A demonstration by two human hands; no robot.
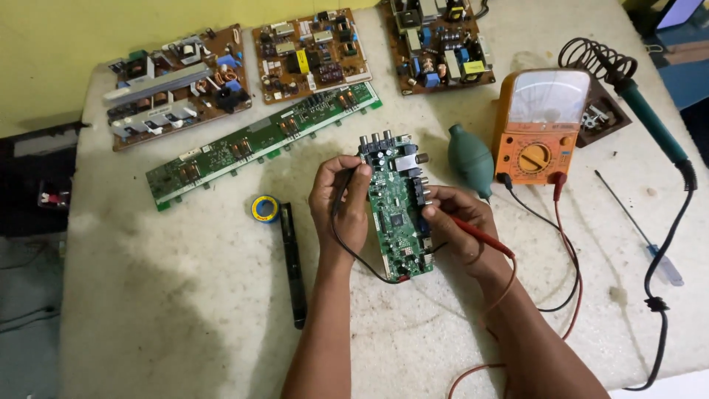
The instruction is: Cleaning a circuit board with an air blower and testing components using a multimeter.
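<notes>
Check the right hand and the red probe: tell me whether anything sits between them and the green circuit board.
Nothing visible does. The right hand holds the red probe right at the green circuit board's right edge, its fingers against the board. The left hand holds the black probe at the board's upper left. The green blower bulb lies behind.

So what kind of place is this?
Probably an electronics repair bench. Circuit boards lie about, an orange meter sits nearby, and a soldering iron rests in its stand.
</notes>
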